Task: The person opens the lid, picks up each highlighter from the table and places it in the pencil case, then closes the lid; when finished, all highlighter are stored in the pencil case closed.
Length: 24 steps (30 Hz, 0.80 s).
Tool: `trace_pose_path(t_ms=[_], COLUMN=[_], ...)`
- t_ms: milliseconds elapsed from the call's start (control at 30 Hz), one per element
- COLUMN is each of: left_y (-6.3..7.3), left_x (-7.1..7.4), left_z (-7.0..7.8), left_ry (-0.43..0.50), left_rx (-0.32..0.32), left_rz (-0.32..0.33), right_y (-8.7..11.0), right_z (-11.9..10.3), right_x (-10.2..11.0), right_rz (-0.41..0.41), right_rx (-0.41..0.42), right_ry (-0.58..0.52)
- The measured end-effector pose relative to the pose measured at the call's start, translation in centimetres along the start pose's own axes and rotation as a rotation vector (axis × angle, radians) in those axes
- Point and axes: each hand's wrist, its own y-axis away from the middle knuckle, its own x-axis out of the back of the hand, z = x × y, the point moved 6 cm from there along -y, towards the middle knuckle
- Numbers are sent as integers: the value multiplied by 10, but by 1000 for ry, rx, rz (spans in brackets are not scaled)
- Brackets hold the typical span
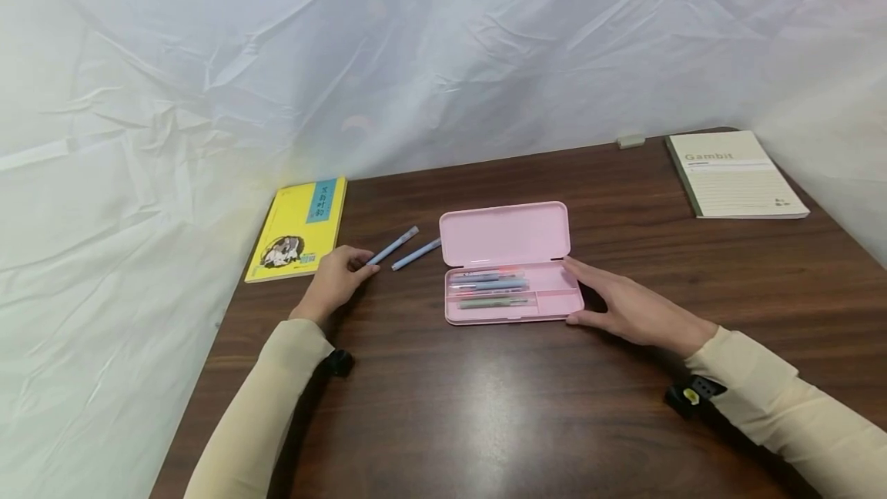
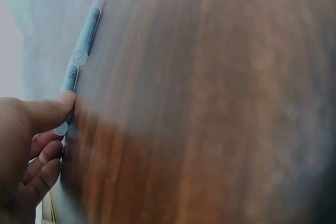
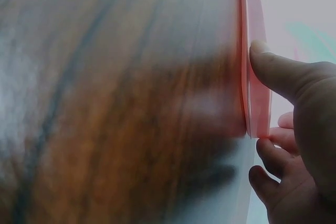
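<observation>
My left hand (image 1: 337, 280) pinches the near end of a blue pen (image 1: 393, 245) lying on the table. In the left wrist view the thumb lies over that pen (image 2: 70, 80), fingers curled beneath. A second blue pen (image 1: 417, 254) lies just right of it, its far end by the pencil case. The pink pencil case (image 1: 503, 233) stands with its lid raised; several pens (image 1: 488, 283) lie in its left part. My right hand (image 1: 617, 303) grips the case's right end, thumb at the front corner and fingers at the back. In the right wrist view the thumb presses the case's side (image 3: 255, 93).
A yellow book (image 1: 298, 226) lies at the table's left edge, beside the left hand. At the back right is a notebook (image 1: 738, 175) marked Gambit, with a small pale block (image 1: 630, 142) near the rear edge. White sheeting (image 1: 416, 60) hangs behind the brown table (image 1: 416, 406).
</observation>
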Motion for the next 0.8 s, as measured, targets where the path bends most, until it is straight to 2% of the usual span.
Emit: trace_pose_path(t_ms=[300, 567, 800], left_y=[0, 5, 6], left_x=[1, 9, 20], left_z=[1, 5, 21], left_ry=[-34, 20, 53], left_rx=[20, -13, -67], left_rz=[20, 66, 102], right_y=[0, -1, -1], right_z=[0, -1, 1], right_x=[0, 2, 0], right_rz=[4, 13, 9], right_rx=[1, 14, 10], right_ry=[-3, 8, 15])
